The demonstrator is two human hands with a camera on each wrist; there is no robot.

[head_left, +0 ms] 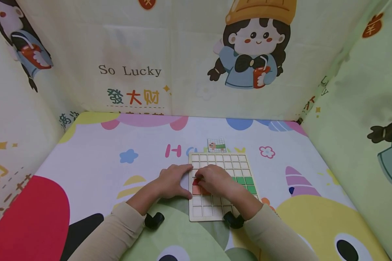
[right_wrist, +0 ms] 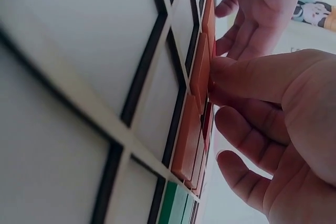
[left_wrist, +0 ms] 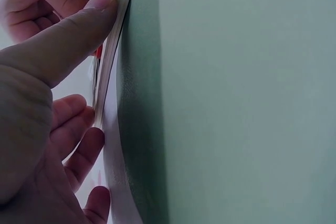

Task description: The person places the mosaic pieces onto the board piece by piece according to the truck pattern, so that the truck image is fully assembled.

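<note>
A pale square-grid board point(head_left: 197, 211) lies flat on the printed cloth. My left hand point(head_left: 171, 181) rests along its left edge, thumb and fingers spread and touching the rim. Over the board's left side, my right hand point(head_left: 215, 177) pinches a small red tile point(head_left: 195, 182) between thumb and fingertips, right at the grid; the fingers partly hide it. Below it sit orange tiles point(head_left: 197, 190) in a row of cells, also seen close up as orange tiles point(right_wrist: 187, 137) in the right wrist view. Green tiles point(head_left: 249, 189) fill cells at the right, partly behind the right hand.
A small picture card point(head_left: 217, 145) with a gridded coloured pattern lies just beyond the board's far edge. The cloth point(head_left: 150, 137) carries bright cartoon prints. Hanging printed fabric walls point(head_left: 189, 72) stand at the back and both sides.
</note>
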